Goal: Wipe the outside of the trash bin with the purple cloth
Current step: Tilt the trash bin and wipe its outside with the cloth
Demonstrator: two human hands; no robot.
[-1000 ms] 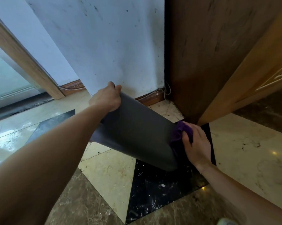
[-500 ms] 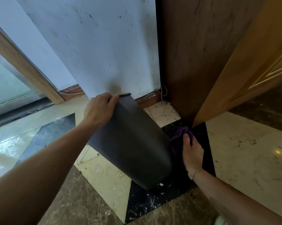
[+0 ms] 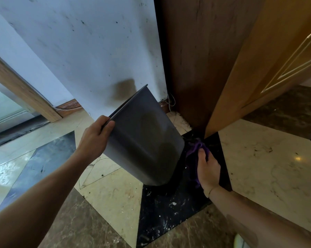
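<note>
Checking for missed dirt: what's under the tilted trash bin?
Under the trash bin lies speckled black floor tile, in shadow. The bin's bottom face and the contact spot are hidden by its wall.

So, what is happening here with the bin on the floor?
A person is cleaning a dark grey trash bin by hand. The left hand has a grip on the bin's rim and tips the bin so its top leans away toward the white wall; only its bottom edge seems to rest on the tiled floor. The right hand presses a purple cloth against the bin's lower right side, near the wooden door.
</note>
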